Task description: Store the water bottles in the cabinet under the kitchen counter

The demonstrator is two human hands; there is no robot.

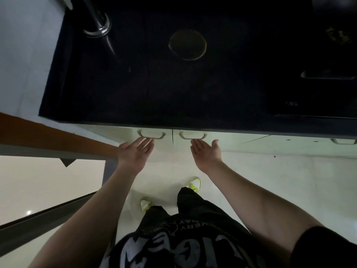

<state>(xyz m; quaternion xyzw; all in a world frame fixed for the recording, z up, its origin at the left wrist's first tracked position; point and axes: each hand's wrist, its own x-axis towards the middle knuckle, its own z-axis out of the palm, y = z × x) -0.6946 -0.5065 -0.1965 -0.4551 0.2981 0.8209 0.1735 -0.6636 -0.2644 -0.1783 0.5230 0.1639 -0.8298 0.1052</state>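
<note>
Both forearms reach toward 12 o'clock; left hand (135,151) and right hand (205,151) are released, palms up, just below the 2 cabinet handles (151,134). No water bottles visible. Handles look rigid; hook fingers underneath.

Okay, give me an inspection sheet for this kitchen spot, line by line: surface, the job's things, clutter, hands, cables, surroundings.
Surface: dark counter with a sink; round drain and a metal tap base show.
Job's things: no water bottles seen; two pale cabinet doors below the counter look closed, left handle, right handle.
Clutter: a dim rectangular item at the counter's right, too dark to identify.
Hands: left hand and right hand both open, palms up, fingertips just under the handles; contact cannot be told.
Cables: nothing seen.
Surroundings: pale tiled floor, brown ledge at left, the person's shoes below.
</note>
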